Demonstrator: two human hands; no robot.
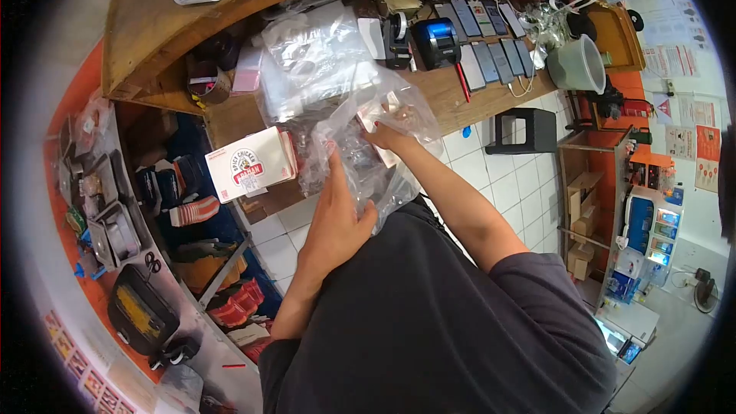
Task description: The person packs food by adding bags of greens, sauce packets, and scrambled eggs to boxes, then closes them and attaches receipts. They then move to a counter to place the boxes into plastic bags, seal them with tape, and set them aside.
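A clear plastic bag [349, 126] spreads between my two hands at the table's front edge. Inside or behind its film shows a white and red printed box [373, 121]; the plastic blurs which. My right hand [389, 139] is closed at that box, with its fingers partly hidden. My left hand [336, 213] lies against the bag's near side, fingers stretched upward and thumb apart. To the left of the bag stands a white takeaway box [244, 164] with a red and black chicken logo, and more red and white packaging is right behind it.
Clear plastic bags [318, 54] lie piled on the table. Behind are a small black printer [437, 42], several phones [484, 63] and a red pen [463, 82]. A translucent bucket [576, 65] stands at the right end, with a black stool [521, 131] below. Shelves line the left.
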